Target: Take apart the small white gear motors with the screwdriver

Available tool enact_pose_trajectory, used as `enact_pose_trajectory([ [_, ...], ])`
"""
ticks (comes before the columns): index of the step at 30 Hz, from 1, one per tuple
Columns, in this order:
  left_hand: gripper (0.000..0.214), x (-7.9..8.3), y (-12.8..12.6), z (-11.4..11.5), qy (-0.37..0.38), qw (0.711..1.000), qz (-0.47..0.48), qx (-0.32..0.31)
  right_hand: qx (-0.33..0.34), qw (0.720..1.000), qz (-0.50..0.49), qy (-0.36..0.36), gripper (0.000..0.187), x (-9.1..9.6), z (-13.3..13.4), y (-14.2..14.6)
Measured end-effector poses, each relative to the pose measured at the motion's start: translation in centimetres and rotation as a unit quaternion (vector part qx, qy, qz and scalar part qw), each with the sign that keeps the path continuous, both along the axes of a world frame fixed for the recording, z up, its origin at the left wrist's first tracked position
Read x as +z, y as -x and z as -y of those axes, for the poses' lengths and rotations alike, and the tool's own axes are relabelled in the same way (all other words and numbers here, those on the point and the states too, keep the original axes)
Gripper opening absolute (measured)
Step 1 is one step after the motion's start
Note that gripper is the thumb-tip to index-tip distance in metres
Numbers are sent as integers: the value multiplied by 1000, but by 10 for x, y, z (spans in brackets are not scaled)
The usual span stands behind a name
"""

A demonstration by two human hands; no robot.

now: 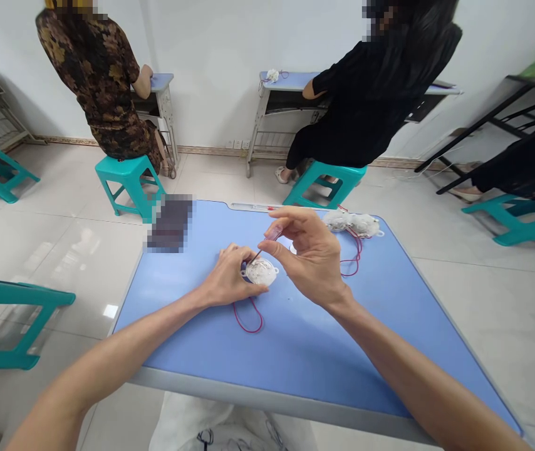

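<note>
Just below the left hand [232, 275], a loop of red wire [261, 324] lies on the blue desk [305, 357]. That hand is curled around the left side of a white disc [262, 275], thumb along its near edge and fingers along its far edge; the disc has a small ring tab on either side and brownish specks across its face. Above and to the right of it, the right hand [302, 250] pinches the clear pinkish handle of a small screwdriver [274, 233], whose dark shaft slants down to the disc's upper left; whether the tip touches cannot be told. Partly hidden behind the right hand is a small white item [292, 248]. Past that hand, to its right, sit more white pieces [365, 224] with red leads [358, 258]. Well beyond the left hand, a blurred dark rectangle [171, 222] lies at the desk's far left corner. Farther off, two seated people [93, 81] occupy teal stools [129, 169] by the wall.
</note>
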State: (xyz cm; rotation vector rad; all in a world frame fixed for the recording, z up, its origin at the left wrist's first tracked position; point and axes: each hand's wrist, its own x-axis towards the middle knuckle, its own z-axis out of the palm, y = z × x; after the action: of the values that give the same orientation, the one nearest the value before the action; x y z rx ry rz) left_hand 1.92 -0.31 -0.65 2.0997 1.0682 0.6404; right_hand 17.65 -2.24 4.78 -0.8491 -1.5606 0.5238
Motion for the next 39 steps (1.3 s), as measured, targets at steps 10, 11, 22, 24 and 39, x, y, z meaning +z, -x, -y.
enact_pose_trajectory([
  [10,42,2,-1,0,1,1000,-6,-10,-17,999,34,30,26,5,5,-4],
  [11,42,1,-1,0,0,1000,-5,-11,-10,999,44,31,29,6,6,-5],
  [22,40,-4,-1,-1,-17,1000,-6,0,-2,993,111,-38,13,4,5,2],
  [24,42,-5,-1,-1,-20,1000,-4,-3,-26,992,111,-48,10,4,4,2],
  [39,39,0,0,0,-9,1000,-6,-12,10,997,69,17,28,8,9,-1],
])
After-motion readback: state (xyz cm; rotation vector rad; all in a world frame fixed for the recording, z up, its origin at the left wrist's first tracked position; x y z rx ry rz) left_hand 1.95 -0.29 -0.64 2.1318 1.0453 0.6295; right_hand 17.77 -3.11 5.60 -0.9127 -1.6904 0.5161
